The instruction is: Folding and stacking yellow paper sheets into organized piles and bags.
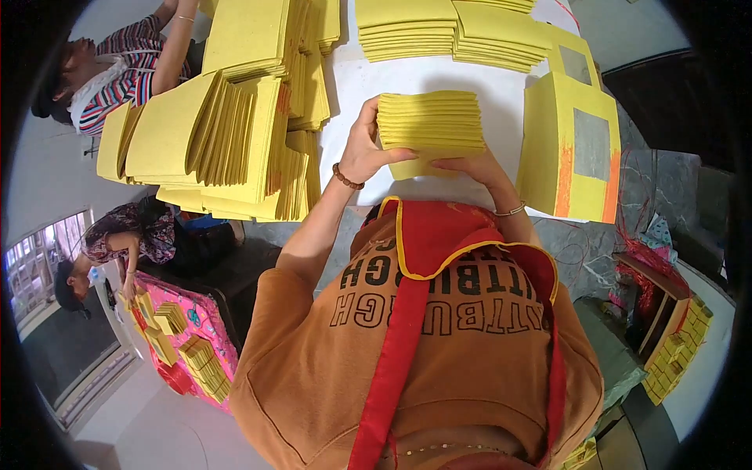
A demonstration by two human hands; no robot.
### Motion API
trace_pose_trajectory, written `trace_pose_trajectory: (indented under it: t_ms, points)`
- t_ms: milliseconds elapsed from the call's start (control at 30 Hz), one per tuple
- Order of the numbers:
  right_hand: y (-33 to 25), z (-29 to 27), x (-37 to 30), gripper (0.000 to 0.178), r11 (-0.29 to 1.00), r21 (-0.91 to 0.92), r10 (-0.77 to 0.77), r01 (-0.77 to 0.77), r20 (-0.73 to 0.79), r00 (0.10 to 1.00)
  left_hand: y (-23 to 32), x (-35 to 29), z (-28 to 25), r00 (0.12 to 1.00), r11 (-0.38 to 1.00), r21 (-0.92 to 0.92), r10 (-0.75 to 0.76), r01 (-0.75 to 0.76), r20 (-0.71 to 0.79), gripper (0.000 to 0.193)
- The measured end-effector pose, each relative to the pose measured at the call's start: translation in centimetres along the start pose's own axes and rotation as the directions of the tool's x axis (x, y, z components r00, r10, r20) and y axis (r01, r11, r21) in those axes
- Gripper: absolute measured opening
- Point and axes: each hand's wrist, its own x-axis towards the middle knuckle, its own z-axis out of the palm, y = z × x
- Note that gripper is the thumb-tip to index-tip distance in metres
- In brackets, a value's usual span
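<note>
Between my two hands, over the white tabletop [345,86], is a stack of folded yellow paper [431,121], its layered edges facing up. My left hand [365,150] grips the stack's left side, thumb along the near lower edge and fingers partly behind it. From the lower right, my right hand [479,166] holds the same stack, its thumb pointing inward at the base; its other fingers are hidden. A bead bracelet [347,177] circles my left wrist.
Tall piles of folded yellow paper [235,149] crowd the left side. More bundles [407,31] lie at the far edge. On the right stands a yellow stack [540,149] with silver and orange patches. Two other people work at left, one beside a pink-covered table [227,333].
</note>
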Motion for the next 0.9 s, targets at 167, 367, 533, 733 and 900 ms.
trace_pose_trajectory:
  t_ms: [167, 367, 533, 733, 900]
  points:
    - [-1.3, 0.2, 0.0, 0.093, 0.999, 0.026, 0.039, -0.041, 0.077, 0.996, 0.3, 0.8, 0.1, 0.989, 0.986, 0.166, 0.005, 0.019, -0.147, 0.063]
    - [-1.5, 0.9, 0.8, 0.068, 0.993, 0.013, -0.122, 0.121, 0.05, 0.991, 0.4, 2.0, 0.0, 0.959, 0.986, -0.121, -0.143, 0.116, -0.244, 0.053]
    - [-1.7, 1.5, 1.0, 0.065, 0.982, 0.188, -0.036, 0.026, 0.053, 0.998, 1.4, 3.5, -1.0, 0.97, 0.981, 0.036, -0.182, 0.19, -0.16, 0.077]
    - [-0.6, 1.1, 0.6, 0.061, 0.859, 0.511, -0.016, -0.009, 0.045, 0.999, 1.3, 1.8, -1.6, 0.98, 0.971, -0.137, -0.191, 0.197, 0.053, 0.097]
    - [0.0, 1.7, 0.2, 0.057, 0.802, 0.597, -0.014, -0.012, 0.038, 0.999, 2.4, 0.8, 0.4, 0.988, 0.981, 0.153, -0.132, 0.119, 0.077, 0.097]
